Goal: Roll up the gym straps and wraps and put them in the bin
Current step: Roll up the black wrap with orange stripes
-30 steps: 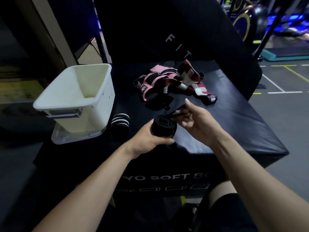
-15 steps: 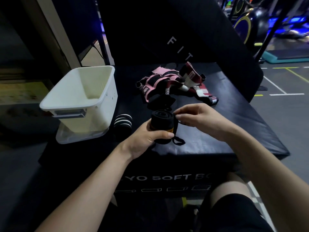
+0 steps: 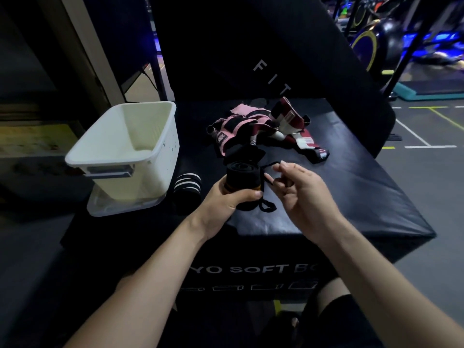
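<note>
I am holding the rolled black wrap (image 3: 243, 182) in my left hand (image 3: 227, 202), with my fingers and thumb curled around it. It is up in the air, just above the near part of the black soft box (image 3: 351, 197) that I am using as a table. A moment ago my right hand (image 3: 298, 189) was pressing on the top of the roll. Now it is pulling away to the right, and its fingers are pinching the thin black string (image 3: 270, 169) that hangs off the roll. A loop of that string (image 3: 267, 205) is dangling under the roll.

I think this means the rolling is done and I am tying the roll so it does not come loose. After that it can go into the white bin (image 3: 130, 149), which is sitting at the left. I cannot see anything in the bin yet.

A rolled black wrap with white stripes (image 3: 187, 190) is standing just beside the bin, not in it. At the far side, the pile of pink and red straps (image 3: 266, 129) is waiting, not rolled yet. So there is a lot left for me to do.
</note>
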